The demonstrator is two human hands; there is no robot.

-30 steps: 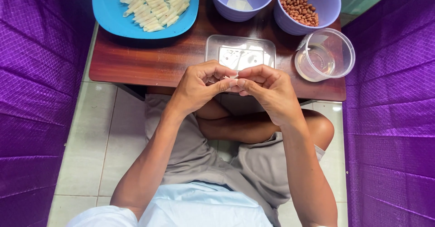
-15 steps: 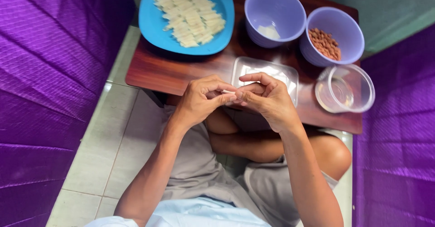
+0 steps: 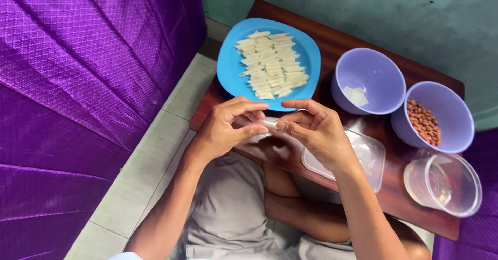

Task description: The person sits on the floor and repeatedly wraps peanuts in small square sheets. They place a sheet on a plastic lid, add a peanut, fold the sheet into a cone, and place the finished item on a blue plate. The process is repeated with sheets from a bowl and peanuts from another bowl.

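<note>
My left hand and my right hand meet over the near edge of a small dark wooden table. Between the fingertips of both is a small pale rolled pastry wrapper. Just beyond my hands lies a blue plate covered with several similar pale rolls. A clear rectangular plastic lid lies on the table under my right wrist.
A lilac bowl holds a few pale wrapper squares. A second lilac bowl holds peanuts. A clear round tub with liquid stands at the right. Purple cloth hangs at the left, over a tiled floor.
The view has swung so the table now sits up and to the right. My hands stay together on the small roll, fingers working it, closer to the blue plate.
</note>
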